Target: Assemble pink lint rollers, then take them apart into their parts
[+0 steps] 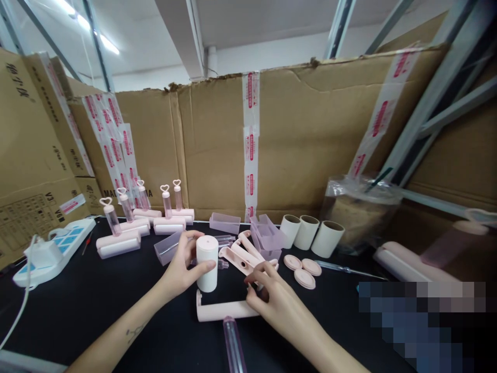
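Pale-pink plastic bar (213, 312): right end being covered by the right hand (267, 292), whose closure cannot be told.
White pink-topped cylinder (207, 269): being gripped upright by the left hand (190, 264), on the bar's far side.
Bar and cylinder: best being kept steady, unsqueezed.

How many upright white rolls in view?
4. The left hand holds one roll; three stand behind the pink discs: left roll, middle roll, right roll. Others may be hidden.

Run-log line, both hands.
left hand: holds white roll, pink cap up | right hand: over pink frame's right end, grip unclear | purple tube: meets pink frame
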The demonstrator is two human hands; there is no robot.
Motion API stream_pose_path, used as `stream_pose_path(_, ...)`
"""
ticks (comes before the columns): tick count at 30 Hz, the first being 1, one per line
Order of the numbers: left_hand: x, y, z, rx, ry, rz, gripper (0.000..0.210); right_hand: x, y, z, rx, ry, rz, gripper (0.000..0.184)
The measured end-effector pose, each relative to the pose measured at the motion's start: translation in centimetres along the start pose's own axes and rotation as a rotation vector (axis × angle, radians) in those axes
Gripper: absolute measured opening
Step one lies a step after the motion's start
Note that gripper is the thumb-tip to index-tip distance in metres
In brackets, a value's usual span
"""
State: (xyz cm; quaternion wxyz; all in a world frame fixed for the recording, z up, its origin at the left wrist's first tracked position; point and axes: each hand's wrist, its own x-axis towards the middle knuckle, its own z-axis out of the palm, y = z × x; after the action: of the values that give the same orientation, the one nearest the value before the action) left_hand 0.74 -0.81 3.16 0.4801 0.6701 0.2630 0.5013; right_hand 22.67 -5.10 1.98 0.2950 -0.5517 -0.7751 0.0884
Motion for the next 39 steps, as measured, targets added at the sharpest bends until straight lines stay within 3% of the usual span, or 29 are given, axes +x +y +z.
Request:
stream_pose_path(5,-0.2,-0.6,0.5,0.016,-0.048,-0.022,0.048,-0.4,-0.6,1.2,-0.356,0.038,-0.033,0.017)
stream_pose_path(10,-0.7,-0.7,1.1,0.21,-0.081,0.002,0.046,-0.2,-0.3,1.8,-0.454,0.044,-0.103,0.017)
stream_pose_path(13,-1.0,-0.3,1.2,0.477,-0.089,0.128,0.046,-0.1,-0.3,0.6,-0.31,0.09,-0.127,0.019)
stream_pose_path(17,-1.1,-0.3,1.1,0.9,-0.116,0.461,0.043,-0.2,-0.5,-1.4,0.079,0.103,-0.155,0.021)
stream_pose_path(21,-1.0,-0.6,1.2,1.209,-0.21,0.65,0.038,-0.4,-0.7,-1.3,0.281,0.076,-0.129,0.032)
stream_pose_path(27,-1.7,-0.5,2.0,1.213,-0.316,0.648,0.039,-0.5,-0.5,-0.1,0.419,-0.002,-0.083,0.03)
stream_pose_path(31,-2.1,-0.2,2.3,1.154,-0.318,0.622,0.041,-0.5,-0.4,0.1,0.512,0.007,-0.082,0.03)
stream_pose_path(39,-1.8,-0.9,2.4,1.223,-0.341,0.632,0.04,0.0,-0.3,0.4,0.45,0.022,-0.102,0.021)
